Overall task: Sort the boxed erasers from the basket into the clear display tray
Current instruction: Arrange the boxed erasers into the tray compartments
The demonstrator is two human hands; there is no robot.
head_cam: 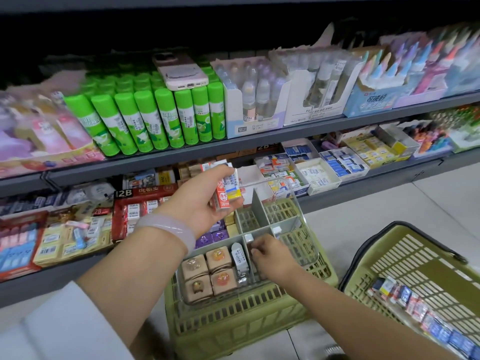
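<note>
Right hand [268,253] reaches into clear, glossy tray [310,252].

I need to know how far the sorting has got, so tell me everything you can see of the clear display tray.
The clear display tray looks like transparent plastic with grey dividers. It sits level on an upturned green basket before the shelves. Its near left compartment holds four tan boxes, a white pack beside them. The far compartments look empty. The right hand reaches into the near right compartment.

pale bangle [170,228], white sleeve [65,320]
</note>
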